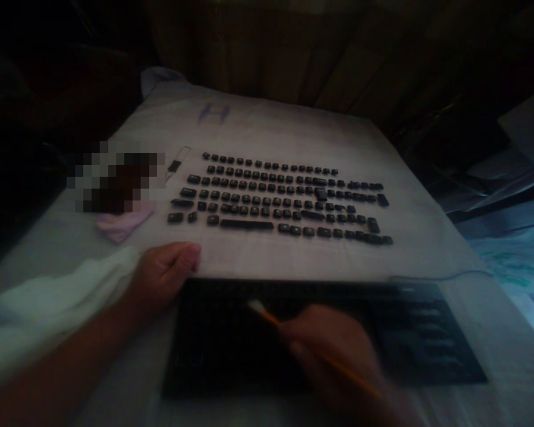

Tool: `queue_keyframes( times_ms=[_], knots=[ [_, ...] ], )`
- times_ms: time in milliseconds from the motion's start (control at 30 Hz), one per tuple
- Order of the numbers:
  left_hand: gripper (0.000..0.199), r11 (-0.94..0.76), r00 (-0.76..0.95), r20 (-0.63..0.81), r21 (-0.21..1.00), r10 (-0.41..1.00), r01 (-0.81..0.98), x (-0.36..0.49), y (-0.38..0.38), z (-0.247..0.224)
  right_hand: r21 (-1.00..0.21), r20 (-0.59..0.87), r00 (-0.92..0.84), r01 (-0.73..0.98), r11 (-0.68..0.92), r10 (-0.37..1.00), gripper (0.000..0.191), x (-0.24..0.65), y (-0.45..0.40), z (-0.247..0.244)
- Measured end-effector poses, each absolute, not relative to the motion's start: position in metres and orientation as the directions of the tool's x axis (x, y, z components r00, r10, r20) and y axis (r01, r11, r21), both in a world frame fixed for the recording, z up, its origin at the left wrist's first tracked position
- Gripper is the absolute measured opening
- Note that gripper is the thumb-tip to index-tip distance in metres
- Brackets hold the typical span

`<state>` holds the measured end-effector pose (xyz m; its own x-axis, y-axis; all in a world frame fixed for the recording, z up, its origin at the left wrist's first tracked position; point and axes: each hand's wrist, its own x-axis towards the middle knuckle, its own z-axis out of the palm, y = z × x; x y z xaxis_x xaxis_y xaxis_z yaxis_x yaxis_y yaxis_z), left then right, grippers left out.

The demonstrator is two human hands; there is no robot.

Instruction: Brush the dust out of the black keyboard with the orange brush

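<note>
A black keyboard (231,356) lies near the front of the table, its key area mostly dark and blurred. In my right hand (329,341) is a small paintbrush (269,317) with an orange handle, pinched near its bristles. Its pale tip is over the upper middle of the keyboard; whether it touches is unclear. My left hand (167,276) is curled closed at the keyboard's upper left corner, and the inside of its grip is hidden. Beyond the keyboard, loose black keycaps (267,187) are laid out in rows, with a long spacebar (247,225) in the nearest row.
A white cloth (66,296) lies at the left, near my forearm. Farther up are a pink cloth (122,224), a blurred-out patch, and a small wire tool with a dark middle (174,166). A cable (445,277) runs right from the keyboard. Whitish cloth (293,124) covers the table.
</note>
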<state>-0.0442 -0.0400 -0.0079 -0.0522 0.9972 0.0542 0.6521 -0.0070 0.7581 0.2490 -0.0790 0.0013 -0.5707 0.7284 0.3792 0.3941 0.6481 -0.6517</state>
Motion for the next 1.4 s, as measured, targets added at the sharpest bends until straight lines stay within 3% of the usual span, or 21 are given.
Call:
queue_keyframes(
  times_ms=[333,567,1133,1400],
  knots=[
    [0.038,-0.057,-0.020,0.091,0.767,0.996,0.639,-0.043,-0.040,-0.004,-0.686,0.435,-0.527,0.332,0.648,0.730,0.019,0.243,-0.079,0.013],
    [0.038,-0.054,-0.028,0.094,0.762,0.995,0.645,-0.043,-0.041,-0.004,-0.678,0.427,-0.426,0.434,0.594,0.798,0.014,0.243,-0.078,0.015],
    [0.039,-0.078,0.002,0.100,0.762,0.995,0.643,-0.043,-0.041,-0.002,-0.728,0.404,-0.430,0.384,0.568,0.807,0.017,0.240,-0.077,0.013],
    [0.040,-0.057,-0.006,0.079,0.761,0.997,0.646,-0.043,-0.041,-0.004,-0.667,0.429,-0.423,0.447,0.596,0.798,0.013,0.249,-0.074,0.011]
  ],
)
